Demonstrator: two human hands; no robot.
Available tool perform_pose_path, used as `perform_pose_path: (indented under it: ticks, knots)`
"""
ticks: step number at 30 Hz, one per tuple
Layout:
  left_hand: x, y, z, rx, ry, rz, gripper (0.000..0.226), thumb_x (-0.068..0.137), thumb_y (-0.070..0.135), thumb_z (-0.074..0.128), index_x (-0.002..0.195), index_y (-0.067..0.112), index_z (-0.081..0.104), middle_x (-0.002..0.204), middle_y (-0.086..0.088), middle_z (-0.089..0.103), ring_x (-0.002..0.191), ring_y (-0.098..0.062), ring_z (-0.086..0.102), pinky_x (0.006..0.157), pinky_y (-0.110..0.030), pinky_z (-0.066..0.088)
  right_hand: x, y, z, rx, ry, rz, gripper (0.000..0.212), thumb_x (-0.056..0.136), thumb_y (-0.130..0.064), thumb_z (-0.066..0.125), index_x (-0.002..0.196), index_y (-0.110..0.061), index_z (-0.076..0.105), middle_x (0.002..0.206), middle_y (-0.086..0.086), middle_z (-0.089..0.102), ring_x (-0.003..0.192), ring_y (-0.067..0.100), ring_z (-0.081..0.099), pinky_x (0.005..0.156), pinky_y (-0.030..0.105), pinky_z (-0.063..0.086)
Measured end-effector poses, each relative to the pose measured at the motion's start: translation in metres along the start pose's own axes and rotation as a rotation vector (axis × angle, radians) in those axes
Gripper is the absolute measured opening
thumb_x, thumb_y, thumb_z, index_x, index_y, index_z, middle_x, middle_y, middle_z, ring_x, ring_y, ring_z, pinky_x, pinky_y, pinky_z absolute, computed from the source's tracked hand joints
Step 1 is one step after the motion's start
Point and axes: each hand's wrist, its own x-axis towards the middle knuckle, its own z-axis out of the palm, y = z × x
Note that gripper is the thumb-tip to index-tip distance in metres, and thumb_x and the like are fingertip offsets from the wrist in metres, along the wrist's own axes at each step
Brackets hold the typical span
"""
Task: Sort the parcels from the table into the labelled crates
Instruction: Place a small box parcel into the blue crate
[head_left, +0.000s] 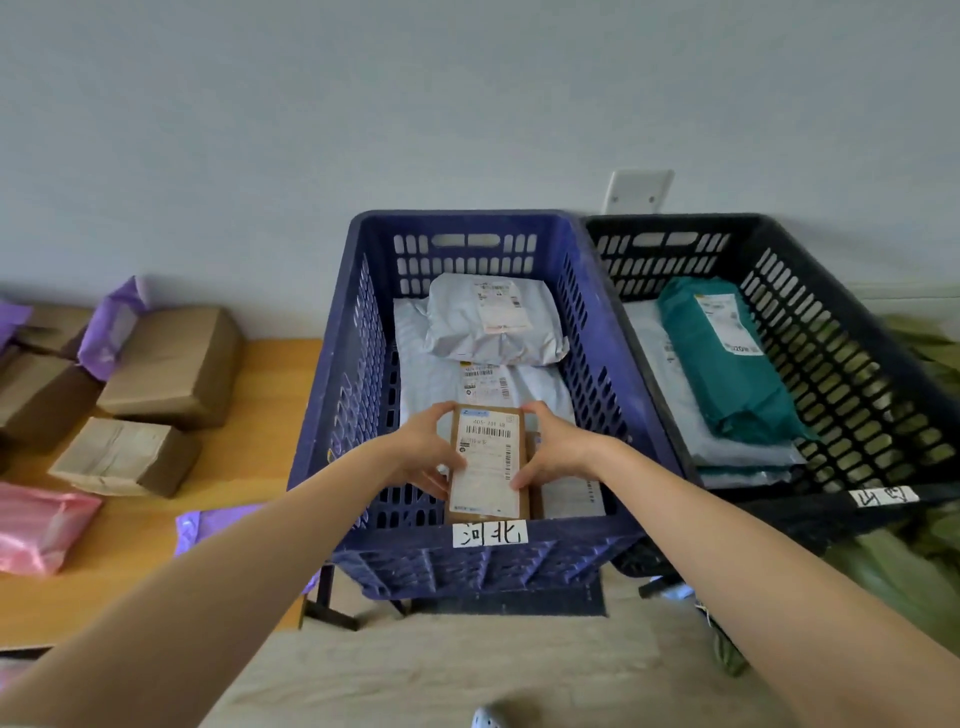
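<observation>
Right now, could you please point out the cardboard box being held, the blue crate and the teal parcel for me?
cardboard box (488, 462): head view, middle of its white shipping label.
blue crate (457, 222): head view, top rim of its far wall.
teal parcel (727, 384): head view, bare wrapping below its label.

Soft even daylight, wide-angle bending, slight blur

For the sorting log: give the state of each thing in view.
Left grip: holds box.
Right grip: holds box.
Box: label up, at blue crate's near end.
Blue crate: holds grey bags.
Black crate: holds teal bag.
Table: bears parcels.
</observation>
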Motion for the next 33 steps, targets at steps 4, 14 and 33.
perform_pose_path:
  ticks: [4,14,33]
  knots:
    - [0.008,-0.003,0.002,0.026,-0.021,-0.014,0.092,0.083,-0.013,0.061,0.147,0.038,0.020,0.098,-0.006,0.061,0.075,-0.028,0.071,0.055,-0.040,0.059,0.007,0.004,-0.004,-0.165,0.024,-0.053,0.098,0.068,-0.003,0.083,0.142,-0.023,0.022,0.117,0.003,0.056,0.106,0.019,0.058,0.088,0.034,0.053]
    - [0.021,-0.011,0.005,0.144,-0.036,-0.041,0.054,0.097,0.003,0.050,0.142,0.023,0.031,0.106,-0.015,0.066,0.082,-0.028,0.070,0.066,-0.041,0.061,0.023,0.015,-0.001,-0.292,0.097,-0.117,0.052,0.081,-0.008,0.074,0.124,-0.018,0.047,0.091,0.002,0.061,0.078,0.015,0.062,0.068,0.028,0.055]
    - [0.047,-0.006,-0.007,0.150,-0.148,-0.116,0.030,0.103,0.027,0.040,0.133,0.023,0.038,0.099,-0.022,0.066,0.082,-0.032,0.069,0.067,-0.040,0.060,0.052,0.005,-0.006,-0.381,0.051,-0.141,0.028,0.101,-0.022,0.045,0.126,-0.018,0.056,0.129,0.005,0.057,0.117,0.021,0.053,0.104,0.041,0.042]
